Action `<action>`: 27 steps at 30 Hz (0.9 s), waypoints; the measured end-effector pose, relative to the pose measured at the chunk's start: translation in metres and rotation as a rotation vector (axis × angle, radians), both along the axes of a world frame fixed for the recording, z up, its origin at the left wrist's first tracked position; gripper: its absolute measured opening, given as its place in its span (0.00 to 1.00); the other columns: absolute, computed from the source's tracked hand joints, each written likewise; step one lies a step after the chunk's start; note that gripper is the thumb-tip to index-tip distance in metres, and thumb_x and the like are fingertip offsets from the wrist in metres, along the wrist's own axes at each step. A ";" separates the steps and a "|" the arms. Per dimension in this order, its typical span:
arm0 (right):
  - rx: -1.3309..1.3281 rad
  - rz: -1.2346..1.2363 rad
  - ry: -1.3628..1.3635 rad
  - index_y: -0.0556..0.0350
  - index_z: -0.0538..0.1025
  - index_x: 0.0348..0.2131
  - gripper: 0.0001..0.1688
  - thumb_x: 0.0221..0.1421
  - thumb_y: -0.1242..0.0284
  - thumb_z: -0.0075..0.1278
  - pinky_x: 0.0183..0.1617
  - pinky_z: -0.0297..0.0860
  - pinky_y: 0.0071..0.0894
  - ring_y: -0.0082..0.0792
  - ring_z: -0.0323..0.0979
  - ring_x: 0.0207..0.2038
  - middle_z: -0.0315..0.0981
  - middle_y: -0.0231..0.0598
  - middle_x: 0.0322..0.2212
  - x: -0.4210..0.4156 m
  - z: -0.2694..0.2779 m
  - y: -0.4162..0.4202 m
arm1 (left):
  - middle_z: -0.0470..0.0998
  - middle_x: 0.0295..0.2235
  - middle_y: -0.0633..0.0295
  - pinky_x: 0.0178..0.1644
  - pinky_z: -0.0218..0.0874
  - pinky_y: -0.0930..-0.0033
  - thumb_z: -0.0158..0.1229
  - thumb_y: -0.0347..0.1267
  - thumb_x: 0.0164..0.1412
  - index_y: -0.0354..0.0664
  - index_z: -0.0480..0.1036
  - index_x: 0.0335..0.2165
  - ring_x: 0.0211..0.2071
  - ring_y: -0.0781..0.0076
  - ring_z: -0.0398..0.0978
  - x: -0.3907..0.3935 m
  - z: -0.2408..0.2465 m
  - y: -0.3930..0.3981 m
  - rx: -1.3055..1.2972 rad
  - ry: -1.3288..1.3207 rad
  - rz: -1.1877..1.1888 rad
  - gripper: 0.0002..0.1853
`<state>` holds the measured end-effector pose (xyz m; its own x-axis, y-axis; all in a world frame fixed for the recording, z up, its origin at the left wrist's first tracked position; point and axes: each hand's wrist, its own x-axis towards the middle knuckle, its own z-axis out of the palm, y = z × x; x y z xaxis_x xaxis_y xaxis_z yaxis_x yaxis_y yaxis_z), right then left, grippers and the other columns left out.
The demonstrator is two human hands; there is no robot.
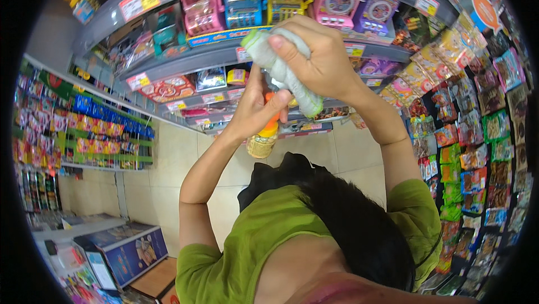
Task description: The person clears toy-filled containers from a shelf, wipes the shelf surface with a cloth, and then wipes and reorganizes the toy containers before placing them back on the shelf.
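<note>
My left hand (252, 110) grips a small candy container (262, 143) with an orange neck, a clear lower part and a gold-coloured label. Light-coloured pieces show inside it. Its upper part is mostly hidden by my fingers and the cloth. In my right hand (322, 57) is a folded white cloth (294, 87) with bright green edging, pressed against or held just over the container's top; contact cannot be made out. Both hands are in front of the shelves, above the tiled floor.
Boxed toy machines in pink, blue (242, 5), yellow and purple fill the shelf (168, 66) ahead. Price tags (140, 1) line its edges. Hanging snack packets (459, 135) crowd the right. A wire rack of packets (101, 131) stands left, with a blue box (137, 253) below.
</note>
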<state>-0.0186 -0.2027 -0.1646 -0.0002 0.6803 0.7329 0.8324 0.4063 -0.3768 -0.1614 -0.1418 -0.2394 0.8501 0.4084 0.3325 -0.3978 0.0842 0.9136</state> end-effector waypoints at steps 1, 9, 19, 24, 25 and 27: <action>-0.040 0.029 0.134 0.62 0.74 0.28 0.15 0.53 0.66 0.47 0.30 0.65 0.25 0.31 0.70 0.26 0.71 0.40 0.24 -0.003 -0.001 0.003 | 0.66 0.32 0.57 0.23 0.62 0.77 0.51 0.34 0.56 0.37 0.39 0.55 0.18 0.78 0.68 -0.006 -0.003 0.000 0.011 0.027 0.035 0.36; -0.226 0.363 0.380 0.51 0.72 0.39 0.17 0.52 0.62 0.48 0.39 0.68 0.28 0.32 0.73 0.33 0.70 0.42 0.36 -0.019 -0.005 0.017 | 0.69 0.27 0.58 0.23 0.60 0.74 0.54 0.34 0.54 0.32 0.57 0.45 0.18 0.75 0.68 -0.047 -0.021 0.009 0.233 0.234 0.390 0.23; -0.759 0.524 0.294 0.60 0.71 0.38 0.20 0.50 0.62 0.50 0.38 0.65 0.25 0.26 0.68 0.35 0.71 0.37 0.32 -0.047 -0.012 0.041 | 0.69 0.24 0.52 0.26 0.59 0.65 0.61 0.41 0.47 0.33 0.61 0.38 0.23 0.59 0.70 -0.084 -0.041 0.019 0.748 0.226 0.599 0.27; -0.802 1.034 1.127 0.60 0.68 0.43 0.31 0.56 0.51 0.33 0.51 0.59 0.30 0.34 0.66 0.45 0.68 0.45 0.39 -0.070 -0.042 0.050 | 0.59 0.44 0.52 0.42 0.59 0.68 0.59 0.40 0.51 0.35 0.44 0.51 0.41 0.65 0.65 -0.093 -0.052 0.008 0.187 0.018 0.314 0.40; -0.763 1.126 1.403 0.60 0.67 0.44 0.33 0.57 0.49 0.31 0.53 0.59 0.31 0.35 0.66 0.46 0.68 0.46 0.40 -0.080 -0.046 0.048 | 0.56 0.48 0.53 0.47 0.58 0.69 0.57 0.39 0.52 0.35 0.39 0.54 0.46 0.66 0.62 -0.091 -0.049 0.006 0.095 -0.049 0.280 0.42; -0.659 1.147 1.580 0.59 0.66 0.45 0.35 0.55 0.46 0.31 0.54 0.60 0.35 0.37 0.66 0.46 0.68 0.44 0.41 -0.084 -0.068 0.057 | 0.57 0.47 0.53 0.48 0.56 0.71 0.52 0.42 0.55 0.34 0.40 0.54 0.47 0.67 0.60 -0.087 -0.043 0.004 0.200 -0.095 0.459 0.40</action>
